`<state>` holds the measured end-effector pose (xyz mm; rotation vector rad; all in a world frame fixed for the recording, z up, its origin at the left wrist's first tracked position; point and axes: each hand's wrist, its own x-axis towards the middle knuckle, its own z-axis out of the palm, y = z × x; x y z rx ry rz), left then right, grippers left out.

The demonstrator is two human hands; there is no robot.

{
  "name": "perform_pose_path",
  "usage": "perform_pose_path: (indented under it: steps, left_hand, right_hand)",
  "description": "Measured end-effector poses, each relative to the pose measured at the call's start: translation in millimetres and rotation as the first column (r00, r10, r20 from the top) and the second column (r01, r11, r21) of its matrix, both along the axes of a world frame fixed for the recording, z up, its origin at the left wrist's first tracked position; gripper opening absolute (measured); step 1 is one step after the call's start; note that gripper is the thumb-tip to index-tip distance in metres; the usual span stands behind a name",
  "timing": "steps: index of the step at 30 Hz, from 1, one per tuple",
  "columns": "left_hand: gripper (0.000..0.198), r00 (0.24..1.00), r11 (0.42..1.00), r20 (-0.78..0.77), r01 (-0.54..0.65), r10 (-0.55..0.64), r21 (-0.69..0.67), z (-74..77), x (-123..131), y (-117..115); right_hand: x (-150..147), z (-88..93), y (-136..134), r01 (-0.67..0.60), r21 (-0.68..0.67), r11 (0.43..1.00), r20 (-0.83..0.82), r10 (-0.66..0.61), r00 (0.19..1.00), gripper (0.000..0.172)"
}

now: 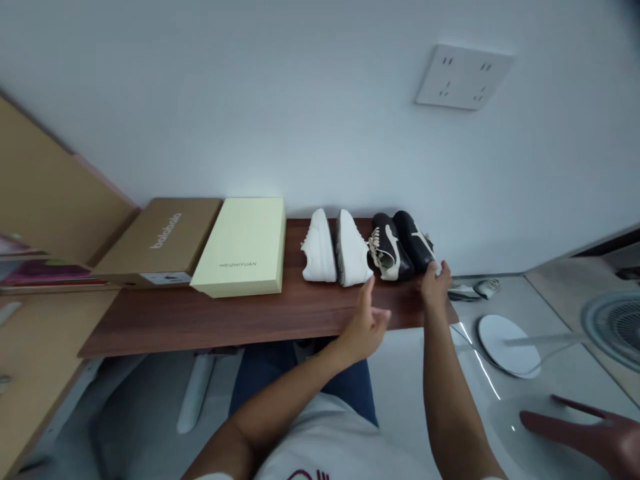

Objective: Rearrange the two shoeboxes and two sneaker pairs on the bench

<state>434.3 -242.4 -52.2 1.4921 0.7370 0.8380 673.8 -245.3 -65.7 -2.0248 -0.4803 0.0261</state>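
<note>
Two white shoes [320, 253] and two black shoes [393, 241] in one row on the right part of a reddish-brown board [300, 320], all toes toward the pale wall [325, 100], heels toward the front edge. White shoes resting on their sides, sole facing sole, a narrow gap between. Just beside, black shoes with cream stripes, close together, cream laces on the left one turned toward the white pair.

Right hand [436, 283] at the heel of the right black shoe [414, 241], near the board's right end, thumb and fingers closed around that heel. Left hand [367, 327] open above the board's front edge, in front of the right white shoe [353, 252], thumb and forefinger spread apart, other fingers loosely bent, apart from the shoes.

Farther left on the same board, side by side, a pale yellow box [245, 240] marked MEIZHIYUAN and a brown box [155, 250] marked balabala, both with lids on. High on the wall, toward the right, a white socket plate [465, 77]. On the floor past the board's right end, grey shoes [485, 288]; farther right, a fan [615, 330] on a round white base [497, 337].
</note>
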Motion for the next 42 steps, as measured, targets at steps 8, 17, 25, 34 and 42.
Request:
perform_pose_path:
  steps: [8,17,25,34,42]
  left_hand:
    - [0.065,0.486,0.512,-0.161,-0.794,0.859,0.327,-33.3,-229,59]
    - [0.066,0.587,0.646,-0.293,-0.744,0.754,0.171,-7.8,-270,111]
    - [0.068,0.75,0.453,0.063,-0.462,0.658,0.763,49.1,-233,71]
    - [0.069,0.62,0.645,-0.272,-0.519,0.736,0.561,4.9,-271,66]
    - [0.071,0.763,0.767,-0.122,-0.603,0.635,0.222,2.6,-258,112]
  right_hand:
    - [-185,43.7,-3,-0.522,0.276,0.807,0.156,0.498,0.853,0.06]
    - [-325,7.0,113,-0.553,0.502,0.665,-0.501,0.744,0.441,0.067]
    - [-329,9.5,68,-0.414,0.584,0.699,-0.595,0.715,0.367,0.052]
    - [-299,13.3,22,-0.616,0.425,0.663,-0.411,0.748,0.521,0.078]
    - [-301,26.7,61,-0.778,0.121,0.617,0.16,0.761,0.628,0.063]
